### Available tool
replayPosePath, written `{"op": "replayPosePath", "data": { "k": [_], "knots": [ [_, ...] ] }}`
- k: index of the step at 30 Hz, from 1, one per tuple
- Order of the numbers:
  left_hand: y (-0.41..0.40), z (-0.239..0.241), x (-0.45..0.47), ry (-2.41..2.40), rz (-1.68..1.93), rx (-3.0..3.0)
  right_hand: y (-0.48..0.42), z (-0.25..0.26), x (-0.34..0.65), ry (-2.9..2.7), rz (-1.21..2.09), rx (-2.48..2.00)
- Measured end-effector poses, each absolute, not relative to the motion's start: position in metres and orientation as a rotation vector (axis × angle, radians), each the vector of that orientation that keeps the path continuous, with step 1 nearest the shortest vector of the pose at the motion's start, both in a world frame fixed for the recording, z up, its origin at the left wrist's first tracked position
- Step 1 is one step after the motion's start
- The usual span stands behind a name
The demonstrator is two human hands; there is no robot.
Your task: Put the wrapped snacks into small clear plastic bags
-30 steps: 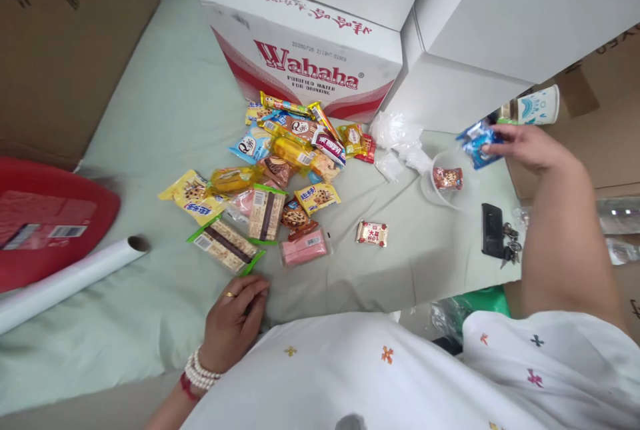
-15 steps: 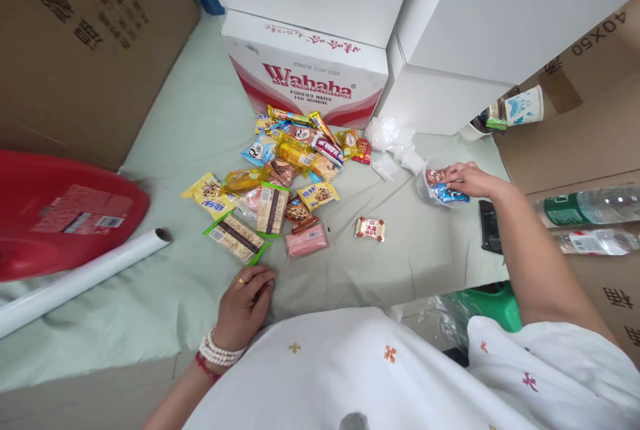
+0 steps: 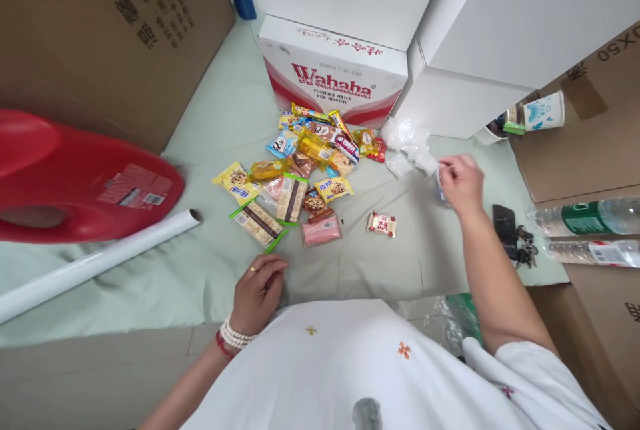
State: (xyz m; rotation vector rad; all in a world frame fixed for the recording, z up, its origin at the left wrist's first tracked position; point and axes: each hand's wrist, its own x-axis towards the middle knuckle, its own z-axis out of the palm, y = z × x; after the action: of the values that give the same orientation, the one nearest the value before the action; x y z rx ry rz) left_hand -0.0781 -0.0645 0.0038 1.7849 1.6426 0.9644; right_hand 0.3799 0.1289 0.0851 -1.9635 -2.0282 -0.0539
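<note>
My right hand [image 3: 461,181] hovers over a clear plastic cup [image 3: 440,191] on the pale green cloth [image 3: 210,150]. The hand is blurred by motion and its fingers bend down over the cup, where a bit of blue wrapper shows. My left hand [image 3: 259,287], with a ring and a pearl bracelet, rests on the cloth close to my body, its fingers curled together and holding nothing. Just beyond it lies a heap of several wrapped snacks [image 3: 305,163], and a single red and white packet [image 3: 382,224] lies apart between my hands.
A Wahaha carton [image 3: 333,73] and white boxes [image 3: 500,30] stand behind the heap. Brown cartons [image 3: 100,30], a red plastic object [image 3: 75,177] and a white tube [image 3: 95,263] are at the left. A phone with keys [image 3: 507,230], water bottles [image 3: 590,217] and a paper cup [image 3: 545,110] are at the right.
My right hand brought a blue packet from near the paper cup down into the clear cup and now covers it. My left hand stayed put. The view shifted slightly.
</note>
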Motion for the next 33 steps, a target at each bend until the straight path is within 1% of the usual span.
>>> {"op": "replayPosePath", "data": {
  "k": [2,5,8,10,11,14,15,17,21,25,28,33],
  "knots": [
    [-0.068,0.008,-0.080,1.627,0.956,1.774,0.144,0.072,0.343,-2.156,0.144,-2.021],
    [-0.074,0.014,-0.090,1.597,0.961,1.768,0.166,0.053,0.313,-2.087,0.356,-2.221],
    [-0.081,0.021,-0.103,1.599,0.981,1.696,0.169,0.047,0.309,-1.985,0.362,-2.266],
    [-0.082,0.026,-0.106,1.590,0.998,1.584,0.154,0.047,0.308,-1.896,0.414,-2.189],
    [-0.080,0.029,-0.104,1.567,0.998,1.519,0.141,0.047,0.305,-1.770,0.547,-2.111],
    [-0.063,0.037,-0.080,1.408,0.954,1.391,0.088,0.042,0.276,-1.146,1.195,-1.722],
    [-0.054,0.038,-0.067,1.333,0.937,1.391,0.068,0.039,0.261,-0.967,1.363,-1.612],
    [-0.032,0.037,-0.036,1.195,0.946,1.431,0.031,0.034,0.230,-0.763,1.549,-1.502],
    [0.009,0.023,0.011,1.058,0.896,1.550,-0.017,0.033,0.197,-0.646,1.708,-1.455],
    [0.029,0.012,0.015,0.888,0.821,1.458,-0.031,0.043,0.224,-0.678,1.783,-1.467],
    [0.032,0.011,0.005,0.863,0.840,1.263,-0.037,0.048,0.248,-0.722,1.833,-1.463],
    [0.017,0.015,0.003,0.875,0.987,1.208,-0.035,0.044,0.248,-0.792,1.892,-1.428]
  ]
}}
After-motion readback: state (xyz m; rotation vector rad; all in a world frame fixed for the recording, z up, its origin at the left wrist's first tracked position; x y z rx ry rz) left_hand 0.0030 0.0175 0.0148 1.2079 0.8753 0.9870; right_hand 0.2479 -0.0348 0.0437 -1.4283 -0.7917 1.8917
